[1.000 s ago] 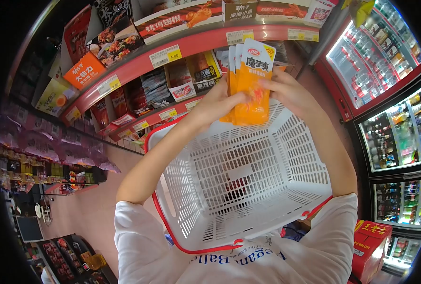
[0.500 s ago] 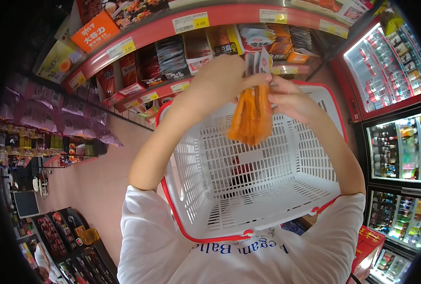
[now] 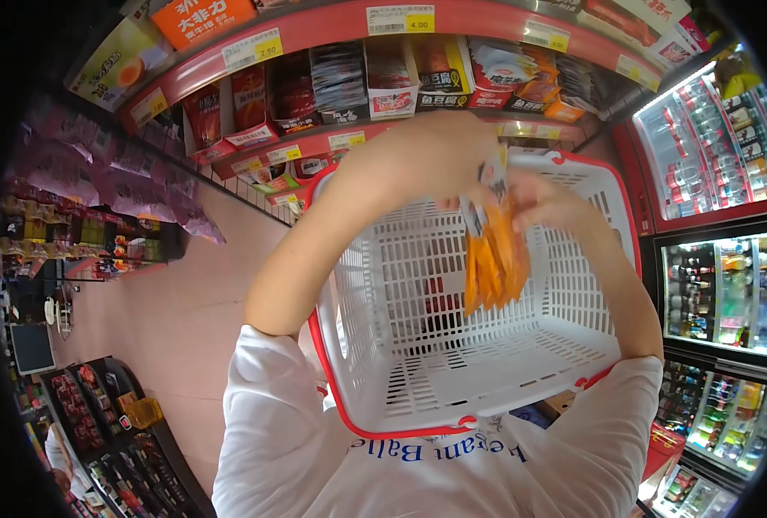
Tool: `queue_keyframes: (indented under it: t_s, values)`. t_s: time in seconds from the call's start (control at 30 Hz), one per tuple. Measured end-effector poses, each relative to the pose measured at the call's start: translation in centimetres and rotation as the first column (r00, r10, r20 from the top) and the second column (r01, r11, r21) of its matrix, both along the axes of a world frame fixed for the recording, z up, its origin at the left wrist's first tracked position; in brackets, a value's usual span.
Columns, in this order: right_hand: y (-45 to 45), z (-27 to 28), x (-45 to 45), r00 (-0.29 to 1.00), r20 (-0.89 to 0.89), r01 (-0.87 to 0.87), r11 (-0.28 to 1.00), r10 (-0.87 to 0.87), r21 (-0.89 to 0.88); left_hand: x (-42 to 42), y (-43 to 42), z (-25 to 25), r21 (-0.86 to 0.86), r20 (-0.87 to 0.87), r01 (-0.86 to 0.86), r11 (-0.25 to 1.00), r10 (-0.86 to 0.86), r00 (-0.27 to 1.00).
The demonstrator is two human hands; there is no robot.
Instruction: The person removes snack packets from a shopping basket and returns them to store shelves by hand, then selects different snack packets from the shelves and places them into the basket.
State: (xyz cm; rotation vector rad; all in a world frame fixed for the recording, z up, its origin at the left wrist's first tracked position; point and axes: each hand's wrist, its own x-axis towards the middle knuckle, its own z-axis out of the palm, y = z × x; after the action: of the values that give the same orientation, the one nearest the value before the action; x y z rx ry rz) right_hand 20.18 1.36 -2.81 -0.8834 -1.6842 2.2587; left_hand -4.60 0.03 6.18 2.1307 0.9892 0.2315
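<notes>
A bunch of orange snack packets [image 3: 494,263] hangs fanned out over the inside of a white plastic shopping basket [image 3: 478,367] with a red rim. My left hand [image 3: 452,160] is closed at the top of the bunch, its fingers partly hidden behind the hand. From the other side, my right hand [image 3: 552,200] pinches the upper part of the packets, a little blurred by motion. The basket sits against my front, and its slatted walls surround the hanging packets.
Ahead is a red-edged shelf [image 3: 331,138] with boxes of snack packets and price tags [image 3: 400,19]. Lit drink coolers [image 3: 729,293] line the right. Purple bags [image 3: 133,173] hang at left above the pink floor [image 3: 176,319]. A person [image 3: 64,457] is at lower left.
Both hands and the orange packets have moved down and slightly right, lower over the basket. The shelf has shifted in view, and the basket's far rim shows more.
</notes>
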Motion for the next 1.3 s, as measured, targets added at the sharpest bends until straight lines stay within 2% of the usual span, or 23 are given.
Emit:
queue_keyframes:
  t_s: [0.07,0.1,0.13,0.17,0.2,0.27,0.33,0.47,0.53,0.57,0.63,0.67,0.73,0.77,0.83,0.87,0.93,1.0,1.07,1.13,1.2,1.27,1.3]
  values:
    - [-0.3,-2.1,-0.4,0.989,0.082,-0.118,0.993,0.120,-0.031,-0.3,-0.9,-0.8,-0.043,0.031,0.048,0.998,-0.046,0.998]
    - [-0.6,-4.8,-0.6,0.976,0.126,-0.176,0.984,0.176,-0.010,-0.5,-1.4,-2.5,0.292,0.094,0.117,0.949,-0.151,0.984]
    - [-1.0,-6.7,-0.9,0.958,0.170,-0.236,0.972,0.231,0.007,-0.5,-1.7,-4.1,0.596,0.116,0.147,0.790,-0.265,0.957]
    - [-1.8,-7.5,-1.8,0.956,0.172,-0.242,0.970,0.238,0.004,-0.1,-2.0,-5.3,0.653,0.032,0.204,0.729,-0.295,0.955]
    - [-2.8,-8.2,-3.1,0.981,0.094,-0.166,0.984,0.172,-0.070,0.7,-2.2,-6.2,0.652,0.035,0.199,0.732,-0.291,0.956]
    - [-4.7,-9.8,-4.8,0.995,0.022,-0.090,0.985,0.095,-0.150,2.3,-2.5,-7.3,0.341,-0.326,0.307,0.889,-0.195,0.925]
    - [-6.1,-11.6,-5.7,0.994,0.006,0.101,0.934,-0.105,-0.343,3.1,-2.6,-9.4,0.372,-0.377,0.325,0.870,-0.179,0.909]
    - [-7.2,-12.7,-8.1,0.996,0.050,0.090,0.919,-0.076,-0.385,3.2,-1.9,-10.4,0.436,-0.468,0.426,0.793,-0.205,0.859]
    - [-7.5,-12.7,-9.9,0.957,0.264,0.187,0.948,-0.117,-0.258,3.7,-0.7,-9.8,0.469,-0.374,0.381,0.796,-0.212,0.903]
    - [-7.6,-13.1,-10.7,0.958,0.261,0.188,0.947,-0.118,-0.259,4.0,-0.2,-9.3,0.495,-0.271,0.332,0.803,-0.220,0.937]
    - [-7.8,-14.3,-12.2,0.911,0.291,0.335,0.935,-0.292,-0.111,4.6,0.4,-8.0,0.535,-0.191,0.264,0.803,-0.190,0.963]
    - [-8.0,-14.5,-12.6,0.911,0.289,0.338,0.935,-0.295,-0.111,4.6,0.7,-7.4,0.570,-0.105,0.190,0.800,-0.159,0.982]
    - [-8.3,-14.6,-12.9,0.923,0.262,0.259,0.958,-0.283,0.122,4.8,1.5,-7.2,0.582,-0.046,0.133,0.802,-0.131,0.990]
    - [-8.5,-14.9,-13.0,0.920,0.264,0.265,0.956,-0.290,0.126,5.0,1.7,-7.2,0.589,0.015,0.073,0.805,-0.102,0.995]
    - [-8.6,-15.5,-13.1,0.895,0.325,0.118,0.864,-0.306,0.489,5.2,1.8,-7.5,0.648,0.120,0.017,0.762,-0.125,0.985]
    - [-8.5,-15.5,-13.1,0.891,0.327,0.122,0.861,-0.314,0.494,5.2,1.9,-7.7,0.692,0.219,-0.049,0.720,-0.145,0.965]
    - [-8.4,-15.0,-13.2,0.854,0.473,-0.116,0.808,-0.216,0.578,5.7,1.9,-8.0,0.711,0.207,-0.060,0.701,-0.127,0.970]
    - [-8.2,-13.7,-13.2,0.819,0.543,-0.198,0.795,-0.187,0.573,5.8,1.6,-8.4,0.729,0.191,-0.070,0.681,-0.104,0.976]
    - [-7.4,-10.6,-13.4,0.778,0.608,-0.279,0.777,-0.161,0.564,5.7,1.4,-8.5,0.659,0.127,-0.009,0.752,-0.100,0.987]
    - [-6.3,-6.6,-13.5,0.506,0.833,-0.714,0.650,0.221,0.261,5.6,1.3,-7.9,0.622,0.117,0.017,0.783,-0.114,0.987]
    - [-6.4,-1.7,-12.6,0.530,0.734,-0.823,0.466,0.425,0.324,5.3,1.3,-6.9,0.582,0.109,0.041,0.812,-0.128,0.986]
    - [-5.4,2.9,-11.6,0.490,0.526,-0.855,0.500,0.695,0.136,5.0,1.2,-6.1,0.484,0.104,0.054,0.874,-0.118,0.988]
    - [-4.7,5.1,-10.6,0.534,0.459,-0.834,0.530,0.710,0.152,5.0,1.4,-6.2,0.486,0.104,0.056,0.872,-0.122,0.987]
